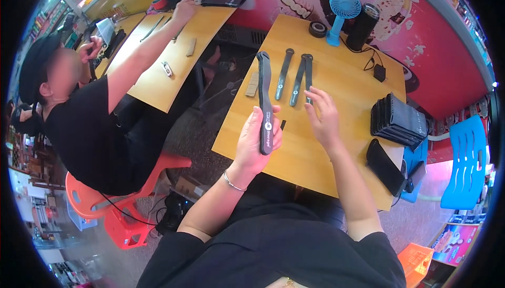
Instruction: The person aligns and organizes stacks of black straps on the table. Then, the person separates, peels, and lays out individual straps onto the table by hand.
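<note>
My left hand (253,136) is closed around a bundle of long dark grey straps (265,90), held upright above the front of the table, with round loop ends at the top and white print low down. My right hand (323,117) has its thumb and fingers apart, over the lower end of a single dark strap (309,69) lying on the table. Whether the fingertips touch that strap I cannot tell. Beside it lie a second strap (298,85), crossing it near the top, and a third strap (284,73) farther left.
On my wooden table (347,85) are a blue fan (344,6), black tape roll (317,29), dark cylinder (364,27), charger (379,72), cardboard piece (252,84), stacked black pouches (399,119) and a dark case (385,168). A co-worker (94,119) reaches across the left table (158,90).
</note>
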`<state>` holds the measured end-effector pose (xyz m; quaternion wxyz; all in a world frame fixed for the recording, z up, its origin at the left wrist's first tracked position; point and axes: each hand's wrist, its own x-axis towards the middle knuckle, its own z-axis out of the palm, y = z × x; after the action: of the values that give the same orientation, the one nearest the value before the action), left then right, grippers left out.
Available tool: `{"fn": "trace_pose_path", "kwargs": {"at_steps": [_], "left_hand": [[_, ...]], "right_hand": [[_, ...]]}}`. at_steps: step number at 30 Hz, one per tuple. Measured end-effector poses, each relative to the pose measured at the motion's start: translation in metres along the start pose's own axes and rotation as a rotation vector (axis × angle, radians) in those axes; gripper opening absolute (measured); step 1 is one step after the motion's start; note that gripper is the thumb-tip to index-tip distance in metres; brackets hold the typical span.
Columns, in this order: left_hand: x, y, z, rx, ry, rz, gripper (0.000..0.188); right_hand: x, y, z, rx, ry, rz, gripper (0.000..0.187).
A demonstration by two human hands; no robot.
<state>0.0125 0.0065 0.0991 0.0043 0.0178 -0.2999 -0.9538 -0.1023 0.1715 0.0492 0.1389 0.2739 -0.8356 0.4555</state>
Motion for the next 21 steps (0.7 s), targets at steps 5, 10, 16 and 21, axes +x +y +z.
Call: {"fn": "trace_pose_path", "kwargs": {"at_steps": [5, 10, 16, 21], "left_hand": [[-0.007, -0.007, 0.010, 0.053, 0.061, 0.087, 0.040], [-0.008, -0.020, 0.025, 0.230, 0.144, 0.244, 0.033], [-0.013, -0.029, 0.030, 0.210, 0.148, 0.274, 0.028], [-0.016, -0.033, 0.030, 0.261, 0.183, 0.296, 0.035]], "right_hand": [[-0.023, -0.102, -0.039, 0.138, -0.047, -0.264, 0.030], [-0.046, -0.118, -0.048, 0.132, -0.077, -0.349, 0.032], [-0.055, -0.119, -0.051, 0.110, 0.008, -0.355, 0.028], [-0.059, -0.117, -0.054, 0.049, 0.013, -0.404, 0.028]]}}
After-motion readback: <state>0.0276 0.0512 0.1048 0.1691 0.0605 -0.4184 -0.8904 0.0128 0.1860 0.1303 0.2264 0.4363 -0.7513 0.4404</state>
